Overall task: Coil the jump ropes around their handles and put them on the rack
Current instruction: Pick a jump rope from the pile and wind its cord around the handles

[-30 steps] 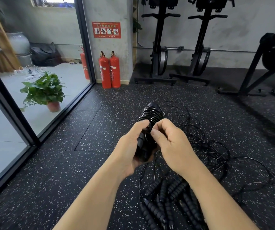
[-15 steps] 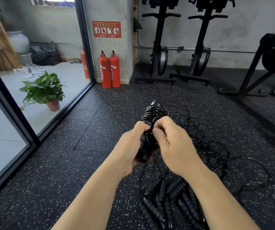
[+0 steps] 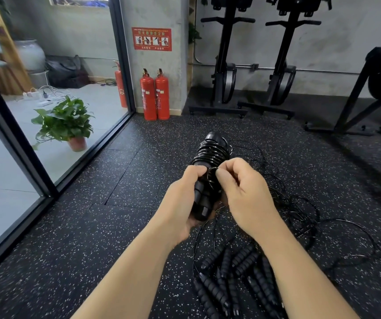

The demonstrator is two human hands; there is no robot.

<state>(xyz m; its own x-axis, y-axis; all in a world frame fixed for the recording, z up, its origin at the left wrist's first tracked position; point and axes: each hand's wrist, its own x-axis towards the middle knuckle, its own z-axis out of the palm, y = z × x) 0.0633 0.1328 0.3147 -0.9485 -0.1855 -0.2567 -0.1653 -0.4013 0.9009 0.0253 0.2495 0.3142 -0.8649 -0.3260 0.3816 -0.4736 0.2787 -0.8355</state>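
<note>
My left hand (image 3: 182,199) grips a pair of black ribbed jump-rope handles (image 3: 210,157) held together, pointing away from me. Thin black cord is coiled in tight turns around their upper half. My right hand (image 3: 244,192) pinches a small loop of that cord (image 3: 212,175) against the handles, thumb and forefinger meeting beside my left thumb. Below my arms, several more black handles (image 3: 233,279) lie bunched on the floor. Their loose cords (image 3: 300,217) sprawl in tangled loops to the right. No rack is in view.
Speckled black rubber flooring (image 3: 92,226) spreads all around. A glass partition (image 3: 12,134) runs along the left, with a potted plant (image 3: 65,123) behind it. Two red fire extinguishers (image 3: 155,95) stand by a concrete pillar. Black exercise machines (image 3: 254,65) line the back wall.
My right hand's fingers have shifted up the handles and pulled a small cord loop tight against the coil. The handles tilted slightly; my left hand keeps its grip.
</note>
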